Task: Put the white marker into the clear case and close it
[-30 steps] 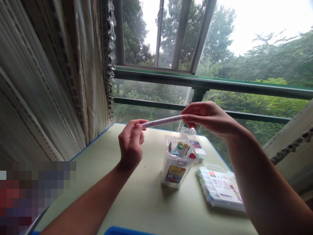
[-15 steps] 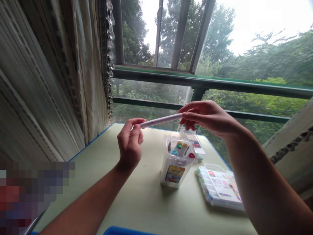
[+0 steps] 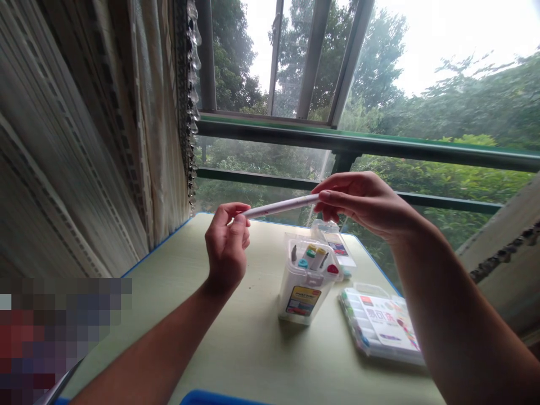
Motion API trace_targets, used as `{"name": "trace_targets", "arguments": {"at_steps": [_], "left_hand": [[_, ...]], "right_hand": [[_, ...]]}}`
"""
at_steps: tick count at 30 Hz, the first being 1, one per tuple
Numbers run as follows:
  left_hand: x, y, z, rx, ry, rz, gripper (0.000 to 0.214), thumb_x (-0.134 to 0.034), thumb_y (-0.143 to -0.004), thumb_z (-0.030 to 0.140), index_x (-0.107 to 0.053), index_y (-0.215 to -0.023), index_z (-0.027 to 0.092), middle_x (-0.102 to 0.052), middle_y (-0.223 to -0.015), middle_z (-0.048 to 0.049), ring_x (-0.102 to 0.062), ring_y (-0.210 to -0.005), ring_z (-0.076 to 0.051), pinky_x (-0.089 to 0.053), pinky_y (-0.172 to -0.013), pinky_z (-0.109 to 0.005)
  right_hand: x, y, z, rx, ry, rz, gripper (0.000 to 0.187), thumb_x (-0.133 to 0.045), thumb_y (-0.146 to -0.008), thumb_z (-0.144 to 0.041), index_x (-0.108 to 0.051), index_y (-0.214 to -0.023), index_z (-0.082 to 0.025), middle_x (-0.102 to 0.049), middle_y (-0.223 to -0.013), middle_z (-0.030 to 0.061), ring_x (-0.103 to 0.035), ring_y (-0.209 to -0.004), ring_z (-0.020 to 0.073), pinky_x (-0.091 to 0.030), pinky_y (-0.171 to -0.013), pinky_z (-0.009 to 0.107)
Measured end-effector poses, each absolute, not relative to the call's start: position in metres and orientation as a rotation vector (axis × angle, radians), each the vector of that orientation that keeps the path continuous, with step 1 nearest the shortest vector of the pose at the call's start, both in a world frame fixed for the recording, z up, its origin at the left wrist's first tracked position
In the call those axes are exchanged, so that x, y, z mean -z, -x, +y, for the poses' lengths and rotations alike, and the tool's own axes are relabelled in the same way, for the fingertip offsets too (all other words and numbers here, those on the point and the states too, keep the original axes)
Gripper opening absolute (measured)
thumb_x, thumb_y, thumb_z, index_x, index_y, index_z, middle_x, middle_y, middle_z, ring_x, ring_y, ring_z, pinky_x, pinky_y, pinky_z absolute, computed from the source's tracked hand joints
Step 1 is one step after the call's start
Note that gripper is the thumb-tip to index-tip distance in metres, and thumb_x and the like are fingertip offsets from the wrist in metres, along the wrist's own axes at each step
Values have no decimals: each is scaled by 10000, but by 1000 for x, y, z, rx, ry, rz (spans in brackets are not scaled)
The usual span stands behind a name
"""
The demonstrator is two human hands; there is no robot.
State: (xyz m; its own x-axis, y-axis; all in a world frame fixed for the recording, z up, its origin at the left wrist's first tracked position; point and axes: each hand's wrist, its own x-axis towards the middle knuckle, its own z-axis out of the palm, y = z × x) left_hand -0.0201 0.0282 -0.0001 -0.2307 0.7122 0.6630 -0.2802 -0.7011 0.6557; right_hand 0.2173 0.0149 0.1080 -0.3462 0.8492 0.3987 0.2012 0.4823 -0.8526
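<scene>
A slim white marker pen [image 3: 282, 206] is stretched between my two hands above the table, tilted slightly up toward the right. My left hand [image 3: 228, 242] pinches its left end between thumb and fingers. At the other end, my right hand [image 3: 358, 202] grips it with thumb and fingertips; both tips of the pen are covered by fingers. Below stands an open clear plastic marker box [image 3: 301, 281] with a yellow label, holding several markers with teal, green, yellow and red ends.
Behind the box lies another clear case [image 3: 343, 250]. On the right is a flat white marker case [image 3: 383, 326] with a handle, partly behind my right forearm. A blue object [image 3: 219, 398] shows at the table's [image 3: 248, 343] near edge. Curtains [image 3: 101, 124] hang left; a window railing [image 3: 270, 135] runs behind.
Both hands still hold the marker pen in nearly the same pose. The pen has turned slightly, its dark print now less visible. The whole view has shifted a little.
</scene>
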Motion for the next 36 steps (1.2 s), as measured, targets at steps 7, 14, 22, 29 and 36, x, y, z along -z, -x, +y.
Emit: {"name": "trace_targets", "arguments": {"at_steps": [7,14,22,29,36], "left_hand": [[0,20,29,-1960,-1393,548,166,-621,-929,324,-658,-998,177,-489,-660,51,-341,-453,-57,-274,-403,-181],[3,21,30,-1954,-1481,627,143,-615,-951,330,-651,-985,196,-453,-635,60,-362,-473,-77,-287,-419,-193],[1,22,26,-1979,-1662,730,148,-678,-929,332,-632,-946,193,-532,-746,41,-464,-506,-61,-327,-432,-183],[2,21,27,-1976,-1681,752,188,-736,-891,340,-623,-923,194,-559,-748,34,-502,-544,-77,-379,-474,-188],[3,22,27,-1994,-1712,740,191,-742,-899,332,-623,-959,194,-565,-794,29,-505,-566,-72,-379,-490,-191]], "right_hand": [[-108,-219,15,-878,869,-1846,318,-883,-785,-396,-786,-979,-163,-769,-804,61,-636,-626,126,-519,-568,270],[-108,-218,16,-842,904,-1873,333,-882,-774,-421,-780,-973,-174,-750,-817,53,-624,-636,132,-514,-576,287],[-108,-216,14,-804,996,-1904,345,-919,-717,-429,-767,-878,-164,-669,-663,6,-598,-601,121,-472,-555,263],[-108,-213,15,-775,1019,-1927,422,-943,-646,-483,-746,-821,-152,-641,-655,3,-570,-591,115,-421,-523,255],[-107,-212,15,-764,987,-1910,366,-884,-750,-473,-750,-838,-144,-661,-636,8,-589,-575,109,-467,-548,246]]}}
